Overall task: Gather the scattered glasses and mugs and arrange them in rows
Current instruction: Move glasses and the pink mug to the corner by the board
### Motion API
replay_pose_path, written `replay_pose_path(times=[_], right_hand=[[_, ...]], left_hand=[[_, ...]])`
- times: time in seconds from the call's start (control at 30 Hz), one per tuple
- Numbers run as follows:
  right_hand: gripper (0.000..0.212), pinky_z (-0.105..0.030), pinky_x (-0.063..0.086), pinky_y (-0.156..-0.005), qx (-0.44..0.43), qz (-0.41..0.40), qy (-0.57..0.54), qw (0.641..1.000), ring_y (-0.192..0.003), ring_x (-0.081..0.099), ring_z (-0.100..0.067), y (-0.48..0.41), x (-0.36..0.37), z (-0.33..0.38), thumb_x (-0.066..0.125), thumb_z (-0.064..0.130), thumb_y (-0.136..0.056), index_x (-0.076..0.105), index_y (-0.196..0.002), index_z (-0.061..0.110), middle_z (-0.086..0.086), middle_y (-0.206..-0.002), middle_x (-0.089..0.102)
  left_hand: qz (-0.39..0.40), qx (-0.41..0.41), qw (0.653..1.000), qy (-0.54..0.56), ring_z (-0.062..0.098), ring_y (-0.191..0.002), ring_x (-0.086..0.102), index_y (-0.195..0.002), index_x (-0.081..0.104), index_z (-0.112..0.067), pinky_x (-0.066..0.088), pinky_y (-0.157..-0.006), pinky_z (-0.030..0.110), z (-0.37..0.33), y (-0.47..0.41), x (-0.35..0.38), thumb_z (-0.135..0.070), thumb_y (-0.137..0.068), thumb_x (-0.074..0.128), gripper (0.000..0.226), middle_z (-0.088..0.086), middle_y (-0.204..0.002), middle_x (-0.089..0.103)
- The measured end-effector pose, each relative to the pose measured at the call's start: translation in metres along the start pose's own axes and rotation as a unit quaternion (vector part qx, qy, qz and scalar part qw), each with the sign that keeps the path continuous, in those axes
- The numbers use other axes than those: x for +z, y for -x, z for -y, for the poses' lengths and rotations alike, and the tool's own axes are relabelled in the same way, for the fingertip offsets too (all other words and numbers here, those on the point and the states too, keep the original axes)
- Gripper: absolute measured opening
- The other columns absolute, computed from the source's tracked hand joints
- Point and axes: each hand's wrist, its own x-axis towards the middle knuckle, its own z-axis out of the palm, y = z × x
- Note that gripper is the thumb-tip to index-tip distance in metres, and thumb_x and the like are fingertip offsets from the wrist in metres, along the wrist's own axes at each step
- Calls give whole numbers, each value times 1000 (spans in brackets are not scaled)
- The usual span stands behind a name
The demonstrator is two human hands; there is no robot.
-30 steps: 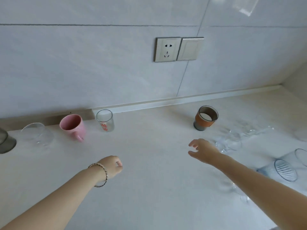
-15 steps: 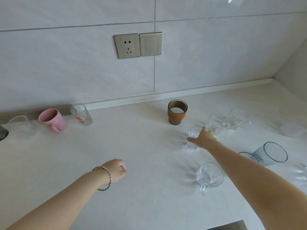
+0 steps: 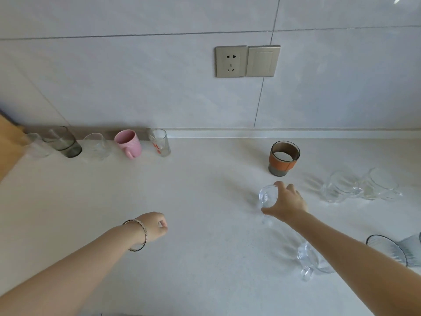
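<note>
Gripped in the right hand (image 3: 286, 202) — a small clear glass (image 3: 268, 197), fingers (image 3: 279, 184) curled over its far side and thumb on the near side, just in front of the brown-sleeved cup (image 3: 284, 157). Cannot tell whether lifted or touching the counter (image 3: 205, 258). Left hand (image 3: 152, 226) loosely curled on nothing, out over the middle of the counter. Along the back edge toward the left corner, a row: smoky glass (image 3: 66, 142), pink mug (image 3: 128, 143), printed glass (image 3: 160, 142), with clear ones between. Likely next: carrying leftward and back to the open spot just right of the printed glass — well apart from the grip. Left hand nearer that spot, but the load in the right.
</note>
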Motion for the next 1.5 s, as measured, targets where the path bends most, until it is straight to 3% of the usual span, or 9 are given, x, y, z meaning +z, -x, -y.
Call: replay_pose_path(times=[0.23, 0.4, 0.57, 0.77, 0.9, 1.1, 1.3, 1.43, 1.5], right_hand=[[85, -30, 45, -90, -162, 55, 34, 985, -117, 51, -22, 28, 18, 134, 74, 47, -65, 33, -137, 27, -3, -127, 44], [87, -30, 45, -92, -244, 81, 49, 965, -120, 50, -21, 51, 51, 246, 74, 47, -66, 32, -139, 28, -3, -130, 44], [85, -31, 46, -92, -279, 100, 50, 954, -117, 52, -22, 71, 98, 363, 74, 46, -65, 33, -138, 27, -2, -127, 45], [86, -30, 47, -92, -256, 112, 58, 958, -115, 54, -20, 87, 152, 501, 74, 49, -65, 33, -138, 28, -1, -126, 46], [84, -30, 44, -93, -236, 116, 57, 963, -117, 53, -22, 86, 181, 583, 73, 50, -68, 33, -138, 25, -3, -126, 46], [82, -31, 45, -90, -224, 90, 40, 970, -117, 53, -24, 62, 214, 691, 73, 51, -68, 36, -135, 23, -6, -126, 46], [82, -32, 46, -86, -189, 63, 9, 980, -115, 54, -27, 35, 247, 773, 72, 53, -68, 35, -134, 19, -9, -124, 47], [79, -30, 44, -81, -150, 80, 3, 986, -116, 52, -27, 32, 267, 798, 73, 49, -70, 35, -132, 16, -10, -126, 46], [80, -29, 42, -79, -143, 81, 7, 986, -117, 51, -27, 33, 273, 801, 72, 50, -72, 34, -133, 16, -11, -127, 44]], left_hand=[[-38, -88, 994, 46, 19, -115, 54, -113, 59, -12, 40, -93, 24, 95, 30, -24, -22, -93, 44, 28, 3, -127, 56], [-57, -128, 986, 88, 19, -100, 55, -112, 60, -11, 42, -90, 24, 186, 43, -33, -22, -92, 45, 27, 5, -126, 58], [-52, -143, 983, 107, 15, -91, 48, -91, 50, -20, 43, -93, 27, 294, 39, -43, -24, -92, 46, 6, 6, -125, 57], [-27, -133, 985, 109, 15, -91, 46, -89, 47, -21, 41, -84, 25, 420, 10, -72, -23, -92, 43, 5, 2, -107, 54], [-5, -126, 986, 107, 18, -83, 37, -61, 33, -25, 29, -56, 21, 482, -7, -97, -15, -90, 40, 32, -4, -74, 37], [4, -117, 986, 117, 19, -82, 42, -78, 42, -21, 34, -67, 25, 544, -38, -121, -16, -90, 38, 14, -1, -87, 43], [2, -109, 984, 137, 13, -59, 29, -57, 25, -29, 18, -52, 22, 576, -60, -120, -14, -86, 38, 35, -9, -64, 26], [13, -107, 981, 160, 18, -75, 34, -59, 27, -28, 26, -59, 25, 586, -65, -119, -14, -86, 37, 31, -6, -68, 31], [23, -102, 980, 168, 18, -81, 37, -66, 34, -27, 33, -72, 27, 590, -67, -119, -17, -88, 38, 24, -4, -81, 40]])
